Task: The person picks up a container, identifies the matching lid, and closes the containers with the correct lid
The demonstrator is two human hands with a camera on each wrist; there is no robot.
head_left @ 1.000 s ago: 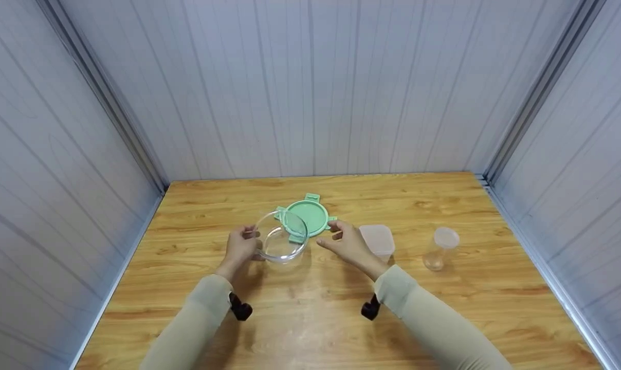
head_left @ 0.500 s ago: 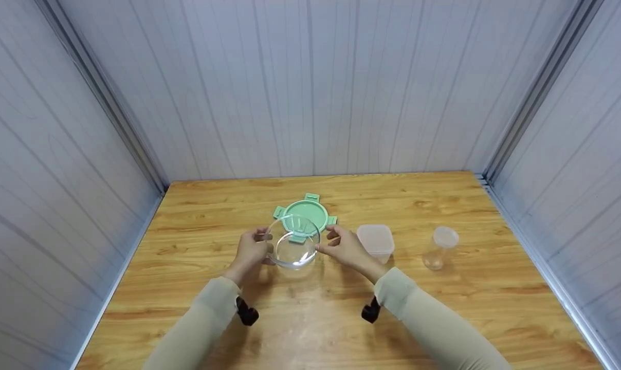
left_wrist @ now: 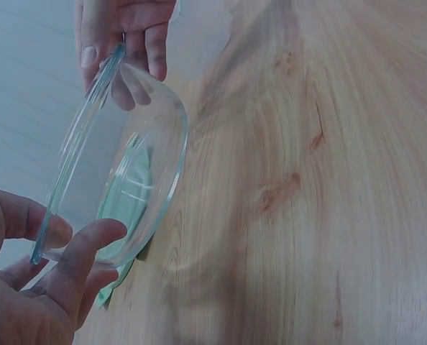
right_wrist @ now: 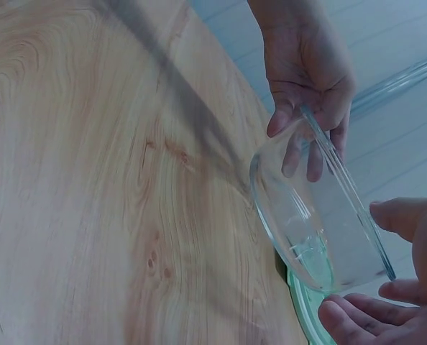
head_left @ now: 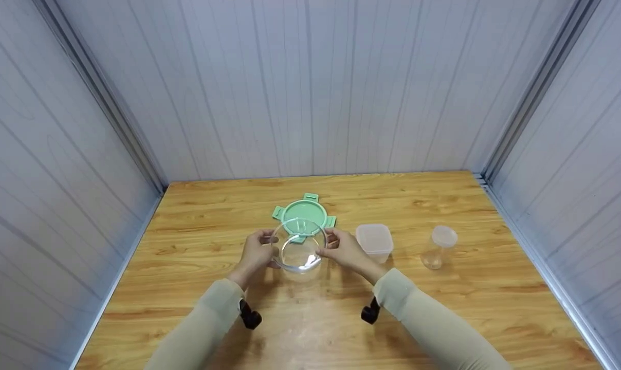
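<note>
A round clear glass bowl point(head_left: 300, 254) is held between both hands above the table, its mouth tilted away from the tabletop in the wrist views. My left hand point(head_left: 258, 253) grips the bowl's left side, with thumb and fingers on either side of the rim point(left_wrist: 37, 255). On the opposite side, my right hand point(head_left: 347, 251) holds the rim, its thumb and fingers spread around the glass point(right_wrist: 321, 215). Just behind the bowl a green round lid point(head_left: 304, 210) with side flaps lies on the table; its near part shows through the glass.
A square translucent plastic container point(head_left: 375, 241) stands right of my right hand. Farther right is a small clear jar point(head_left: 438, 249) with a whitish lid. Pale panel walls point(head_left: 310, 92) enclose the wooden table point(head_left: 213, 200) at the back and sides.
My left hand has carried the bowl to the right, toward the middle. My right hand has closed in on the bowl's right rim and now holds it too. The lid stays put.
</note>
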